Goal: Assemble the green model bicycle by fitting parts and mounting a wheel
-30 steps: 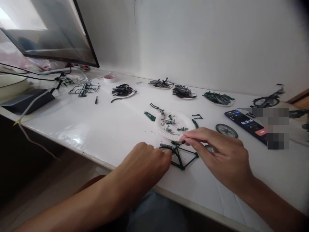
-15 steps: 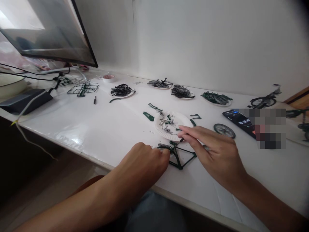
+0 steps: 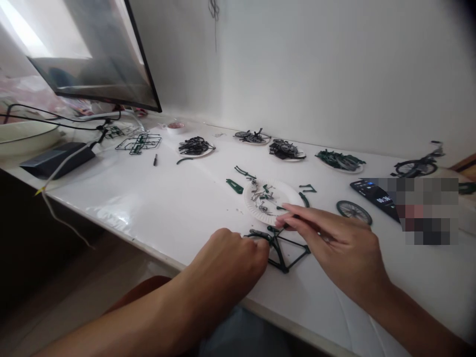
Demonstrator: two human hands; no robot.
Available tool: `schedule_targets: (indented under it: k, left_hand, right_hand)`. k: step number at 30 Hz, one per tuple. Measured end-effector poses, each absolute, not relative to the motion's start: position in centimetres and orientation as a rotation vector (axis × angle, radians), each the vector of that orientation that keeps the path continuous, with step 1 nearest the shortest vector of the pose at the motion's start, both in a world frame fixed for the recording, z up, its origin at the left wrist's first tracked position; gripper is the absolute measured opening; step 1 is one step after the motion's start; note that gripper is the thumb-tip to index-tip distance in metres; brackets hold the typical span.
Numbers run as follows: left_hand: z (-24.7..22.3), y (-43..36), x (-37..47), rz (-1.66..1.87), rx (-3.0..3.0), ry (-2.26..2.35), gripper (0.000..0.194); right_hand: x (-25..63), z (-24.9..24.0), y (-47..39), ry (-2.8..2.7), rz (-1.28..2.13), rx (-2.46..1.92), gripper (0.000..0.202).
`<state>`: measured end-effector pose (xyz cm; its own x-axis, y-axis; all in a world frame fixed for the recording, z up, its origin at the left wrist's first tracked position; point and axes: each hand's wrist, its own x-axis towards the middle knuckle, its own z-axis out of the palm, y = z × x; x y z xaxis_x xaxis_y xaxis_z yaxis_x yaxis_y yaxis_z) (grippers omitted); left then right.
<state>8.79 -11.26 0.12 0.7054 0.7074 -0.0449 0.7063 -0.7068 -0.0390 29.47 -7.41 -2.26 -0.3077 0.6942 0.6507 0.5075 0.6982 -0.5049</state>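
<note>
A dark green model bicycle frame, with a wheel arc partly hidden at its left end, is held just above or on the table's near part; which of the two I cannot tell. My left hand is closed around its left end, knuckles up, hiding the fingertips. Between the thumb and fingers of my right hand is a small screwdriver with a dark handle, its thin shaft pointing down-left at the frame. Just behind the hands, a white paper plate bears small silver and green parts.
Around the plate lie a green chain guard, green curved pieces and a spoked wheel. Plates of bicycle parts line the back. A phone and an assembled model bicycle stand right; a monitor and sprue frames are left.
The whole view has shifted, so everything appears slightly lower and to the right. Both hands keep their hold, with little visible change relative to the frame.
</note>
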Motion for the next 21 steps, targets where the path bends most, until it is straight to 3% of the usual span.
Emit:
schedule_targets:
  k: [5,9,13,17,21]
  left_hand:
    - [-0.20,-11.28,8.92,0.019,-2.888,-1.179,0.023]
    - [-0.41,-11.36,8.91,0.010,-2.870,-1.201,0.023]
    - [-0.50,-11.35,8.81,0.003,-2.875,-1.203,0.022]
    - [-0.54,-11.25,8.84,0.015,-2.886,-1.197,0.020]
    - [-0.56,-11.29,8.95,0.006,-2.858,-1.206,0.019]
  right_hand:
    - [29.85,-1.91,-7.55,-1.971,0.495,-1.035,0.020]
    - [29.65,-1.83,-7.37,-1.898,0.398,-1.123,0.004]
    - [29.69,-2.37,-7.23,-1.924,0.277,-1.046,0.022]
    - [29.90,-2.53,-7.58,-2.064,0.397,-0.944,0.040]
    - [29.63,-2.29,-7.83,-2.010,0.363,-0.960,0.026]
